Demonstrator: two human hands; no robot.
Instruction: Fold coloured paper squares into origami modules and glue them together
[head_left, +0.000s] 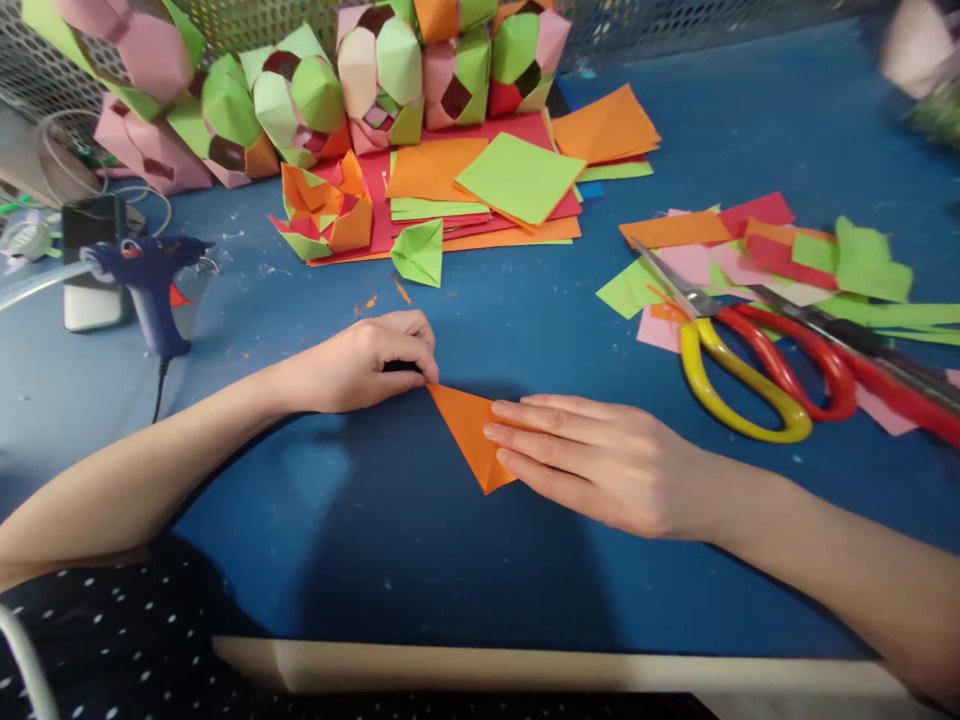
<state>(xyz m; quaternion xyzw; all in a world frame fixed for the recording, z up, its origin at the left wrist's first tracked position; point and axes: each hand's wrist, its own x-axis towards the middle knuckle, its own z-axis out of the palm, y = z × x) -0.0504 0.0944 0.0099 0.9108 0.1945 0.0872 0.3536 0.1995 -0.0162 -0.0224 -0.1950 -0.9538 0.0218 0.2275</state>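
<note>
A folded piece of orange paper (469, 432), roughly triangular, lies on the blue table in front of me. My left hand (379, 362) pinches its upper left corner between thumb and fingers. Flat across the paper's right part rests my right hand (600, 455), its fingers stretched out and hiding that side. Just beyond my hands sits a small folded green paper piece (421, 252). Behind it are a partly built orange, red and green paper shape (330, 208) and a stack of coloured paper with a green square sheet (521, 178) on top.
Yellow-and-red-handled scissors (742, 375) lie at the right among paper scraps (795, 255), beside a red-handled cutting tool (892, 370). A blue glue gun (154, 285) stands at the left near a phone-like device (94, 265). Folded paper modules (379, 85) line the back by a mesh panel.
</note>
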